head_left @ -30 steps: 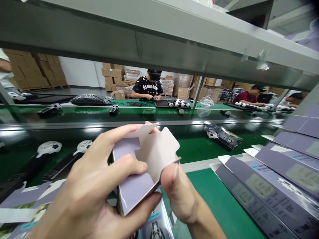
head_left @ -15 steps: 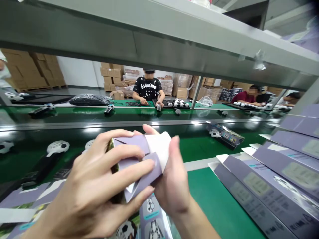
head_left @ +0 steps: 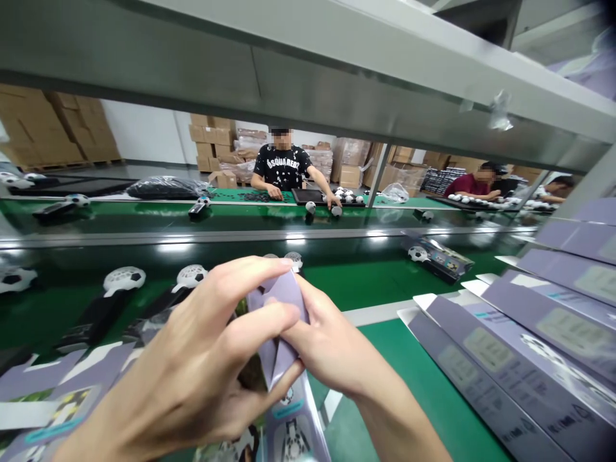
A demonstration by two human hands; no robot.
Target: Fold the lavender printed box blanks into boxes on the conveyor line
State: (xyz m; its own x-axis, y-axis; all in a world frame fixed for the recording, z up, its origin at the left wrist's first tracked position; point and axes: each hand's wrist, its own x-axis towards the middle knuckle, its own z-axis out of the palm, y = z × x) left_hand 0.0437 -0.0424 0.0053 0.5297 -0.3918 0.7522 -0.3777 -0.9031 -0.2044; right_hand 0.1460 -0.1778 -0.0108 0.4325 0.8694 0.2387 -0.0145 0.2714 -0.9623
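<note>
A purple printed box (head_left: 293,423) stands upright in front of me, its folded end flaps near the middle of the view. My left hand (head_left: 206,346) is wrapped round the top of the box, fingers across the purple flaps. From the right, my right hand (head_left: 327,333) grips the same end, its thumb pressed on a flap and its fingers partly hidden behind. The white flap is out of sight under the hands.
Flat purple boxes (head_left: 500,346) are stacked at right. Black items with football heads (head_left: 124,280) lie on the green belt at left. A packaged item (head_left: 437,256) lies beyond. A metal shelf (head_left: 308,70) crosses overhead. Across the belt, a person (head_left: 283,167) reaches out.
My right hand has closed in over the box end, and the white flap is no longer visible. The person opposite has reached an arm sideways. The view has shifted slightly.
</note>
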